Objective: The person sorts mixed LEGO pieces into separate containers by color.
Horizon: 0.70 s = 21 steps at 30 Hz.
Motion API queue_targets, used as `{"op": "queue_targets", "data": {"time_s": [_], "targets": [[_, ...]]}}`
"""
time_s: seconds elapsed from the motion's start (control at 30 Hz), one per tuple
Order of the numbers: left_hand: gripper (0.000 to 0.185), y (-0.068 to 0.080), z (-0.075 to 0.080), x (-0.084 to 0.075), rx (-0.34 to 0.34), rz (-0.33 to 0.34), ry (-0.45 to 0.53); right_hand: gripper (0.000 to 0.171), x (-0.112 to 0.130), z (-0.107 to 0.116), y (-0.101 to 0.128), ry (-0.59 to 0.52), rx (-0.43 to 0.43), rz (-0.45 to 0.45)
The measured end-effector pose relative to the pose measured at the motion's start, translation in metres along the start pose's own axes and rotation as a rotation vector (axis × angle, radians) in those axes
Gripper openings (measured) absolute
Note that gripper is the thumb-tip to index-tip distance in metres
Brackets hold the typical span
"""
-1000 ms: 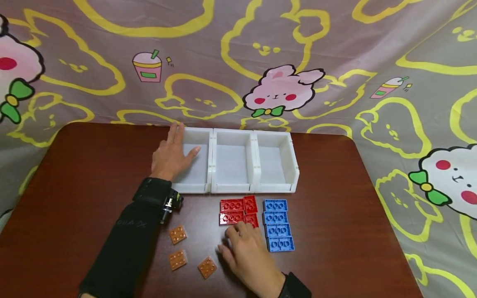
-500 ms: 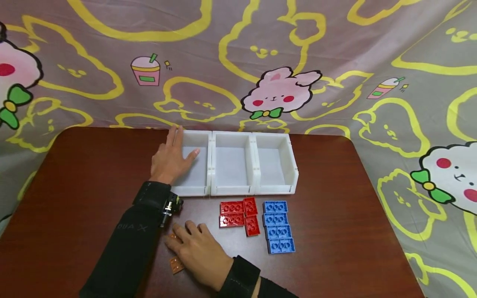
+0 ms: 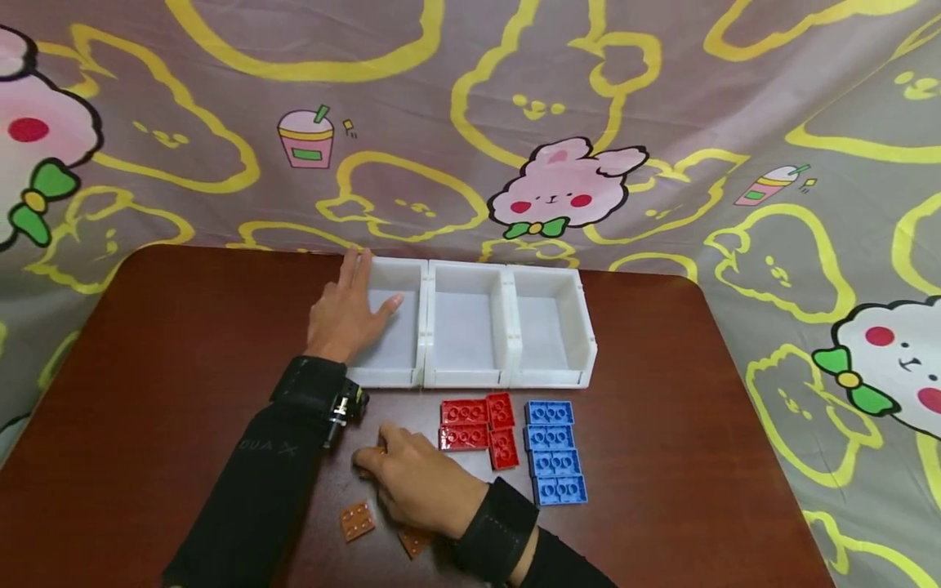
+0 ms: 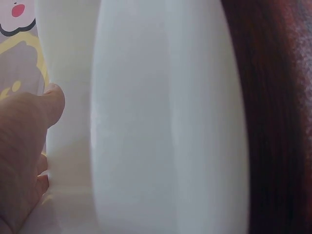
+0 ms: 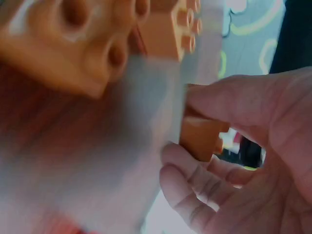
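My left hand (image 3: 341, 318) rests at the left side wall of the left white bin (image 3: 382, 378), fingers long and straight, thumb reaching over the inside. The left wrist view has the bin's white wall (image 4: 136, 122) filling its middle. With thumb and fingers, my right hand (image 3: 430, 486) pinches an orange toy brick (image 5: 199, 139) low over the table. Two more orange bricks lie close by: a square one (image 3: 358, 521) in front of the hand, and another (image 3: 413, 541) partly hidden beneath the wrist.
Two further white bins (image 3: 465, 379) stand joined to the left one, a patterned cloth (image 3: 412, 114) behind them. Several red bricks (image 3: 465, 437) and a column of blue bricks (image 3: 556, 463) lie studs-down on the brown table (image 3: 662, 457), right of my right hand.
My right hand has moved left from the red bricks to the orange ones and now pinches the farthest of them. My left hand has stayed at the bin.
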State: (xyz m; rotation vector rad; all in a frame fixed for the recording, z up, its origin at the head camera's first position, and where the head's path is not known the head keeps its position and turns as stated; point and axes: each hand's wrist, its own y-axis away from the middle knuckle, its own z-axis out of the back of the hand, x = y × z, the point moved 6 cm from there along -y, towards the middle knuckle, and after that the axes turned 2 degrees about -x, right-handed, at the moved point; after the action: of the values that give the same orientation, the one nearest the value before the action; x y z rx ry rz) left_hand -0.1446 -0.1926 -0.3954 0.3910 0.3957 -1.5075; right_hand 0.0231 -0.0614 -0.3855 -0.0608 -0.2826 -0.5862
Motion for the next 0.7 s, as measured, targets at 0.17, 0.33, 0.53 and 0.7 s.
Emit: {"op": "queue_targets", "data": {"time_s": [0.17,0.33,0.53,0.7], "targets": [[0.089,0.001,0.001,-0.003,0.012,-0.002,-0.013,0.021,-0.02,0.014,0.004,0.076,-0.157,-0.093],[0.089,0.002,0.0,-0.001,0.018,0.003,-0.022,0.02,-0.033,0.013,0.001,0.188,-0.262,-0.171],[0.089,0.001,0.0,-0.002,0.0,-0.005,-0.008,0.035,-0.043,0.009,-0.001,-0.099,-0.214,-0.233],[0.088,-0.001,0.0,-0.001,-0.002,-0.01,-0.022,0.035,-0.046,0.013,0.001,-0.21,-0.187,-0.249]]}}
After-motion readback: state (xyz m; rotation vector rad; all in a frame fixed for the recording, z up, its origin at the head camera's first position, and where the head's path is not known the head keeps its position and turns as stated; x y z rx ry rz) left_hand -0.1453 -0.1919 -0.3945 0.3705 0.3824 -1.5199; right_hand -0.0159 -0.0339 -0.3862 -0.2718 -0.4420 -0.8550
